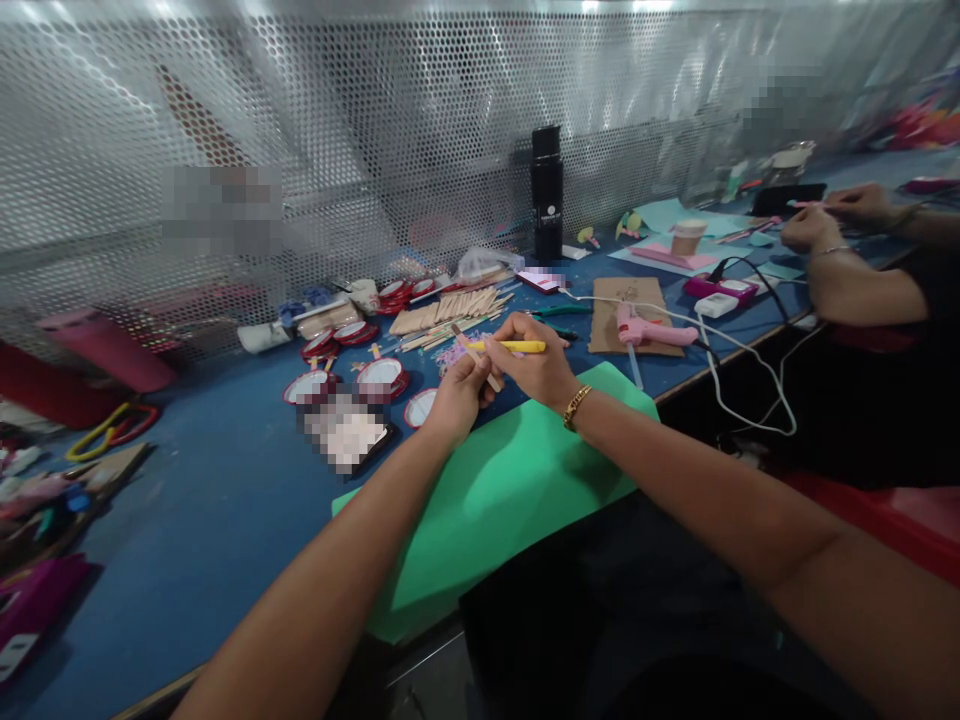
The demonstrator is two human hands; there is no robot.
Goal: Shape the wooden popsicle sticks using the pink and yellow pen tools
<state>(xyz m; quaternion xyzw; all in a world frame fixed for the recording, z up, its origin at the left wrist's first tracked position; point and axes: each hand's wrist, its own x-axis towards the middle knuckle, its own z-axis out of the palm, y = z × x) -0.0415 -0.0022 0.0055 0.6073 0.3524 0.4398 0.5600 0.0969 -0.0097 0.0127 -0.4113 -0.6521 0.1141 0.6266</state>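
One flat stick (466,344) is being pinched by the left hand (459,396) near the far edge of a green sheet (517,460), while a yellow pen (523,347) is being pinched by the right hand (538,362); this stick is apparently being worked partway, and a pile of sticks (454,310) beyond is being left, seemingly unworked

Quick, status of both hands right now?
Left hand: closed, fingers pinching a wooden stick.
Right hand: closed, holding a yellow pen, its tip at the stick.
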